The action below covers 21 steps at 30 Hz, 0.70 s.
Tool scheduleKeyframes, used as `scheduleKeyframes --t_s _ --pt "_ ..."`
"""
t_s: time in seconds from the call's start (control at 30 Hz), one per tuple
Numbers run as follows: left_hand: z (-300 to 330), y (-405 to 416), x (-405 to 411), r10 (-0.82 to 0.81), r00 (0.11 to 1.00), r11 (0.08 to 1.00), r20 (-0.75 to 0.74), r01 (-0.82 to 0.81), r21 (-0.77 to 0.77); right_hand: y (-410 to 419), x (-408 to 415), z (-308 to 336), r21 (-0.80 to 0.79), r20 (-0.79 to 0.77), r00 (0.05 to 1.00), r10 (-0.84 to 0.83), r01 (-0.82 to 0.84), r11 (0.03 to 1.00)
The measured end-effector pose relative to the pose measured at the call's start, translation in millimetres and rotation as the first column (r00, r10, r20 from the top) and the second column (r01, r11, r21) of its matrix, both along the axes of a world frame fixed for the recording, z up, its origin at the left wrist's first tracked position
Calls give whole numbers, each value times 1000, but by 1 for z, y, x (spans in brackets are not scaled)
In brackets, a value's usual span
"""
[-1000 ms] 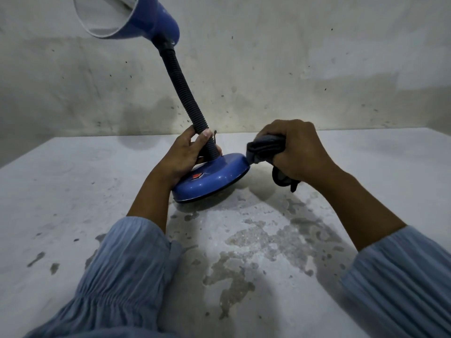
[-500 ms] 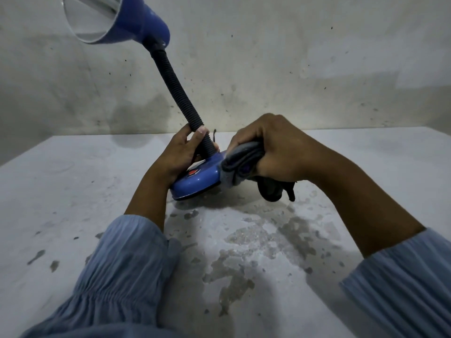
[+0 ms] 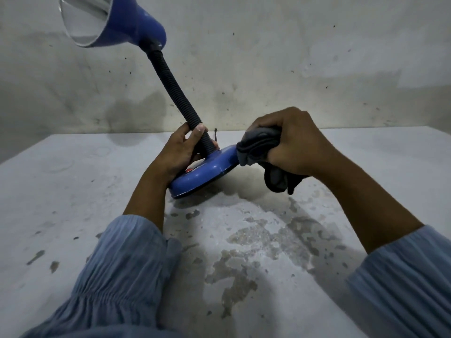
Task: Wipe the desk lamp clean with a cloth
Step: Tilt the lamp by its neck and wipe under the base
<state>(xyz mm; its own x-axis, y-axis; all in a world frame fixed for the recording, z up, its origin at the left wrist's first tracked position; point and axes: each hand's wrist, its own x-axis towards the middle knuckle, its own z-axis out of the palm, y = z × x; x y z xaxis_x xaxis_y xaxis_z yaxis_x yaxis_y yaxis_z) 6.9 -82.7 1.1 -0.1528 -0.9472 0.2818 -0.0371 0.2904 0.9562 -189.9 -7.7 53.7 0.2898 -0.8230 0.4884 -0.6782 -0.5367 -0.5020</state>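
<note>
A grey, stained table [image 3: 73,196] fills most of the view, its far edge meeting a blotchy wall [image 3: 268,69]; patches of worn paint spread over the middle toward the near edge. On it, around the middle and toward the far edge, is the blue desk lamp [image 3: 205,170]. It is tipped: the round base rests on its near-left rim, and the far-right side is lifted off the table. Its black ribbed gooseneck [image 3: 175,93] leans up and left to the blue shade [image 3: 114,18] at the top left, mouth turned toward the left.

The left hand [image 3: 180,152] is closed around the foot of the gooseneck, just above the base, steadying the tilt. The right hand [image 3: 290,145] is clenched on a bunched grey cloth [image 3: 258,145], which presses against the raised right rim of the base; a loose tail hangs below the fist, above the table.

The job looks to be mid-way on the base, with neck and shade probably to come. The risks, as I judge them: the lamp balances on one rim, so a firm push from the cloth could make it skid or twist in the left hand's grip. The flexible neck may bend, swinging the heavy shade. A red switch [image 3: 189,170] sits on the base; the cloth could snag it.
</note>
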Motion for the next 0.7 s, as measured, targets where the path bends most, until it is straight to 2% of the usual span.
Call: scheduleKeyframes --t_s 0.17,0.27,0.33,0.4,0.47,0.53,0.6,0.7 --pt "0 1 1 49 998 997 30 -47 -52 15 18 12 3 -54 987 154 -154 988" --pt "0 1 2 67 998 996 14 -66 -61 21 28 11 43 -35 970 241 -239 970" --pt "0 0 3 53 999 998 -6 -54 -36 18 30 7 -10 -18 981 195 -195 981" --pt "-1 -1 4 15 999 1000 -43 -15 0 11 23 4 -80 20 997 79 -78 994" --pt "-2 -2 5 -15 998 1000 -61 16 18 4 12 0 -111 -11 997 -79 77 991" --pt "-3 -2 4 -25 998 999 -60 26 18 0 4 -6 -104 -35 986 -165 161 981" --pt "-3 -3 3 -25 998 1000 -54 26 12 0 6 -8 -101 17 991 -131 132 986" --pt "-1 -2 0 -16 1000 1000 -27 16 -1 6 15 0 -41 44 997 65 -64 997"
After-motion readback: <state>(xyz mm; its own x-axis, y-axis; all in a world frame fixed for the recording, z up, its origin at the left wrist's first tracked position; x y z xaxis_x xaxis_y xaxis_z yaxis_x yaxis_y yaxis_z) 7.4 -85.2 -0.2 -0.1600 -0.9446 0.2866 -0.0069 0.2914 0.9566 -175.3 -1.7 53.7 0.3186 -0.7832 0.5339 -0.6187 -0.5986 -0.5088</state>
